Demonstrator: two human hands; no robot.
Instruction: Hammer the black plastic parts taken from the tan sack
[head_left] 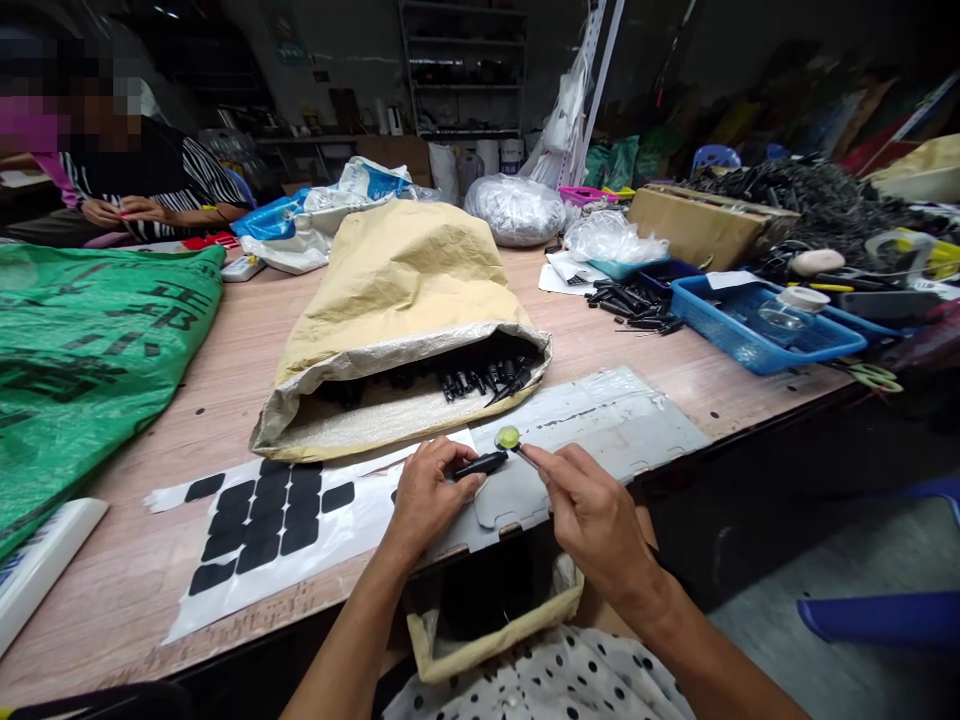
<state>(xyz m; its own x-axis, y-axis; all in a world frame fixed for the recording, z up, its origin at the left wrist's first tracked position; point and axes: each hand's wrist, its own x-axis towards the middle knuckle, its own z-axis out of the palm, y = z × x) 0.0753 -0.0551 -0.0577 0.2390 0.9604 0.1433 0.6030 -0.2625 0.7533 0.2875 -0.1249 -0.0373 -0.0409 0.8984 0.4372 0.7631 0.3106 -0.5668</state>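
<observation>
Spotted cloth is seen lowest, and just beyond it a lower bag, its inside too dark to be made out. By the left hand, thumb and fingers drawn together, a black tube is pinched over the edge of the grey board. By the right hand, a thin stick is pinched at the fingertips, the forefinger reaching forward; most of the stick is hidden. A yellow-green disc is seen at its far end, just beside the tube's tip; whether the two are touching cannot be told.

Black pieces are contained in the yellow bag, whose mouth is turned towards the hands and whose depths are lost in shadow. A clear jar with a white lid is held in the blue tray. The green sack is cut off by the left edge. Something small and red is held in a co-worker's hands, too far off to be identified.
</observation>
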